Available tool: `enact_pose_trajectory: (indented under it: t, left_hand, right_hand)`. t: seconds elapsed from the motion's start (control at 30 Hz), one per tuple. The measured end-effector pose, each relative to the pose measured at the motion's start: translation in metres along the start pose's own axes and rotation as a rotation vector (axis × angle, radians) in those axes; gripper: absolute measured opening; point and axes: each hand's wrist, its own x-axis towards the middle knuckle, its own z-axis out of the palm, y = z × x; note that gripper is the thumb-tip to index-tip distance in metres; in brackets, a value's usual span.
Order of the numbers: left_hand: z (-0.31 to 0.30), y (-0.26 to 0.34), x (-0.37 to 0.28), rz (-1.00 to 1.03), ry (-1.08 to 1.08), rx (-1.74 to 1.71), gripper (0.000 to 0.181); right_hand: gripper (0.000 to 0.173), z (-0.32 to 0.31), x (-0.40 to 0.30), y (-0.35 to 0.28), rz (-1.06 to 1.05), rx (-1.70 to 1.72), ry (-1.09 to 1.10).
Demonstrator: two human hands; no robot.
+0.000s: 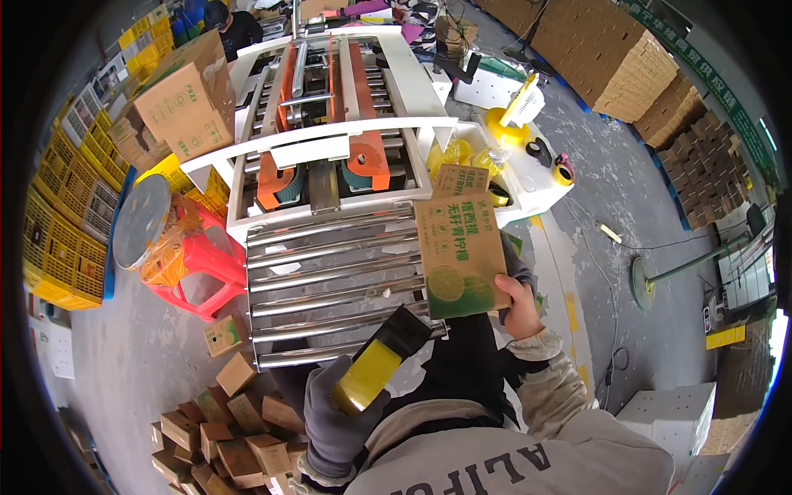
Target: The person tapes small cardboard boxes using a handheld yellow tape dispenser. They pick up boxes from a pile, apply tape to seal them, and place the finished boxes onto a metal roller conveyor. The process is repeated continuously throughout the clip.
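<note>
My left hand [334, 408], in a grey glove, grips a black hand-held tape dispenser [405, 331] carrying a roll of yellow tape [369, 374]. It is low in front of my body, near the end of the roller conveyor [334, 279]. In my right hand [520, 303] is a small brown cardboard carton [464, 247] with green print and a picture of a citrus slice. Bare fingers show at its lower right corner, and grey fabric lies behind it. A printed cardboard piece [459, 179] appears beyond the carton; whether it is joined cannot be told.
A carton-sealing machine [318, 139] adjoins the rollers. Small cartons [232, 442] are heaped at lower left, near a red plastic stool [207, 260]. Yellow crates [68, 253] line the left. At right are tape rolls [498, 197], a floor cable [609, 297] and stacked cardboard [606, 55]. A person [238, 31] is at the back.
</note>
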Motion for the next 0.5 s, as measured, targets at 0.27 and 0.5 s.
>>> enact_pose_trajectory:
  t: [0.27, 0.5]
  left_hand:
    - [0.038, 0.036, 0.022, 0.084, -0.104, 0.026, 0.069]
    - [0.042, 0.036, 0.022, 0.011, -0.063, 0.03, 0.07]
  right_hand:
    - [0.063, -0.166, 0.017, 0.019, -0.063, 0.178, 0.263]
    - [0.051, -0.174, 0.054, 0.075, 0.358, -0.68, 0.463]
